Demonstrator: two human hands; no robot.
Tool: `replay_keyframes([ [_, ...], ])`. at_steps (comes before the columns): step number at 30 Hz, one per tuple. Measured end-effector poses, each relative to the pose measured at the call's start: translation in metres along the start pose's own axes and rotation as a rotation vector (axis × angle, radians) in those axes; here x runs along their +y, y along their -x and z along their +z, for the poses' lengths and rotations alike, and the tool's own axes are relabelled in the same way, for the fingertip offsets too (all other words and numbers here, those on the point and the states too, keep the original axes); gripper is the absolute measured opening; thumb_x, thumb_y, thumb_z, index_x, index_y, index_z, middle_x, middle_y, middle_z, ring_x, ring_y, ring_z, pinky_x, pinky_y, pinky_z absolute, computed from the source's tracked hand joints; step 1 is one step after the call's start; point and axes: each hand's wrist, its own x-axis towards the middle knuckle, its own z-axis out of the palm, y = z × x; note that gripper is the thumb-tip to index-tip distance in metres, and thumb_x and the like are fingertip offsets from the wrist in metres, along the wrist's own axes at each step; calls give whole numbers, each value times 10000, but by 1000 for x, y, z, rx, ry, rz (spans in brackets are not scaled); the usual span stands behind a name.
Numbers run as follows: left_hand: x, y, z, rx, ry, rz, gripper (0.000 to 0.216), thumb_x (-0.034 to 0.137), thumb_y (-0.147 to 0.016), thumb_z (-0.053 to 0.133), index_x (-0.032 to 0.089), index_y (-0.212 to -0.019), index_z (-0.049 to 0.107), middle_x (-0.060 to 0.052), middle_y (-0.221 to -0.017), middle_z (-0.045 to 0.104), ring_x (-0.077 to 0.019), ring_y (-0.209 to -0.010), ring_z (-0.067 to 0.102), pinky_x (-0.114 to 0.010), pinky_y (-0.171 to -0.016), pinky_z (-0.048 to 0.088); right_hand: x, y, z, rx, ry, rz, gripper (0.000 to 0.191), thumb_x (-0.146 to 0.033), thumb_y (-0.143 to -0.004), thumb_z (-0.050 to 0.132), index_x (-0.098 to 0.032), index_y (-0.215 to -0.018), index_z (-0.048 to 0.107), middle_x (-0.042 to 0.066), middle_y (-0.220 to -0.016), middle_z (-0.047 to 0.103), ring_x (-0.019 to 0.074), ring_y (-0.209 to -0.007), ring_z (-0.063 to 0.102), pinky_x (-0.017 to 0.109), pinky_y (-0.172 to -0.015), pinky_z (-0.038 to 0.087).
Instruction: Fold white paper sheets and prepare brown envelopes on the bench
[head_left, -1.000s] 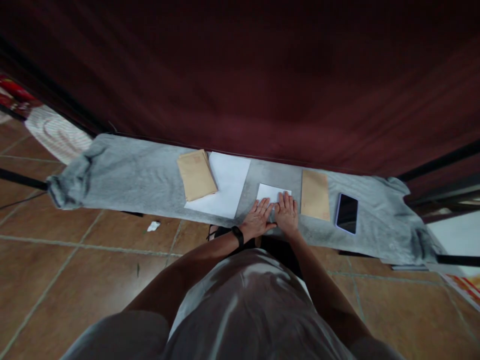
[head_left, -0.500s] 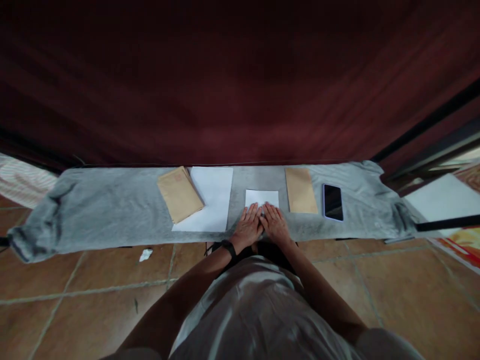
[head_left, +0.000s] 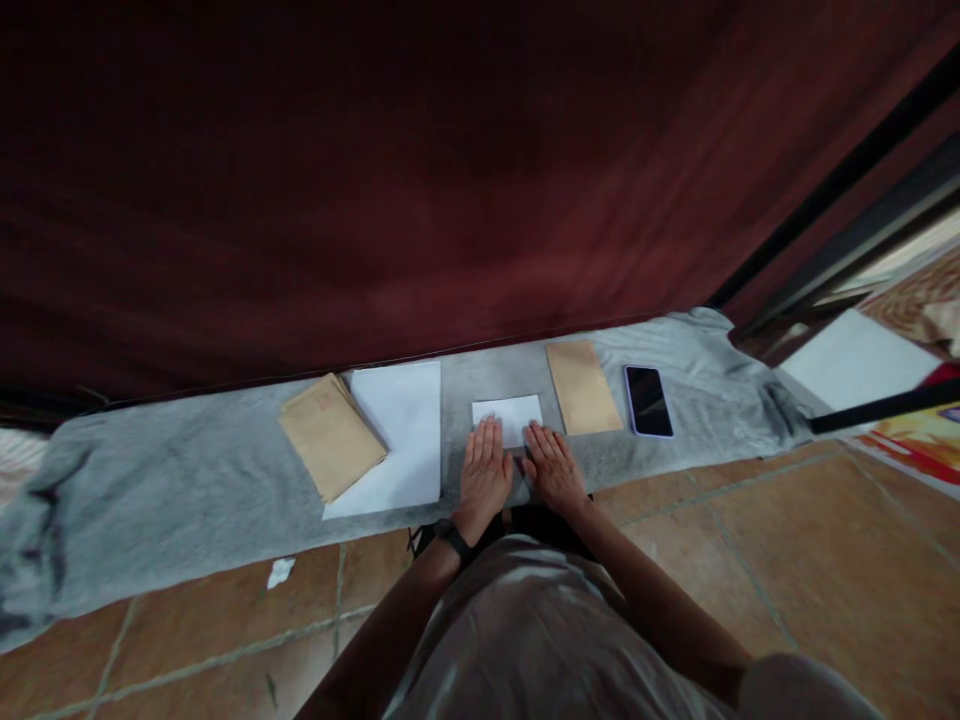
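A folded white sheet of paper point(head_left: 508, 410) lies flat on the grey cloth in front of me. My left hand point(head_left: 486, 465) rests flat on its left part, fingers stretched out; a dark band circles that wrist. On the paper's right edge lie the fingers of my right hand point(head_left: 553, 465), also flat and outstretched. Just right of the paper is a single brown envelope point(head_left: 583, 388). To the left, a stack of brown envelopes point(head_left: 330, 440) overlaps larger white sheets point(head_left: 412, 430).
The grey cloth point(head_left: 187, 480) covers a long narrow surface against a dark red curtain point(head_left: 450, 200). A phone point(head_left: 649, 401) with a purple edge lies right of the single envelope. Below is a tiled floor point(head_left: 240, 610) with a crumpled white scrap point(head_left: 280, 572).
My hands have moved apart, from nearly touching at the middle of the folded paper to its two sides. The view has tilted and shifted.
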Motion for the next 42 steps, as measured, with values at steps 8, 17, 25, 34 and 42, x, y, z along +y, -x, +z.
replay_keyframes([
  [8, -3, -48, 17, -62, 33, 62, 582, 286, -1036, 283, 58, -1572, 262, -165, -1652, 273, -247, -1555, 166, -473, -1263, 228, -2, -2, -5, -12, 3, 25, 554, -347, -1058, 390, -103, -1556, 360, 135, -1591, 409, 260, -1481, 364, 456, -1228, 267],
  [17, -20, -40, 20, -47, -2, -1, 617, 280, -1011, 343, 24, -1567, 262, -205, -1647, 260, -292, -1554, 163, -505, -1247, 246, -11, -41, -8, -8, -81, 76, 483, -309, -1056, 362, -110, -1473, 501, 136, -1533, 494, 262, -1428, 449, 469, -1216, 296],
  [25, -22, -39, 21, -31, -1, -34, 584, 245, -1018, 282, 44, -1567, 284, -175, -1641, 297, -272, -1550, 188, -481, -1253, 243, -5, -67, 8, -37, -25, 66, 504, -361, -1054, 396, -150, -1507, 461, 124, -1587, 418, 253, -1473, 384, 449, -1218, 272],
  [34, -31, -32, 21, 60, -13, -164, 592, 346, -1039, 297, 61, -1557, 312, -183, -1606, 370, -272, -1522, 287, -487, -1244, 258, 10, -49, 14, 34, 15, 157, 564, -393, -1055, 384, -105, -1540, 398, 152, -1586, 410, 281, -1468, 380, 461, -1210, 268],
  [42, -28, -42, 7, 13, -33, -182, 565, 338, -1026, 316, 66, -1516, 392, -201, -1563, 436, -308, -1490, 347, -530, -1220, 273, 10, -48, 18, 47, -11, 166, 598, -388, -1044, 400, -118, -1573, 334, 161, -1588, 402, 289, -1468, 381, 495, -1212, 256],
])
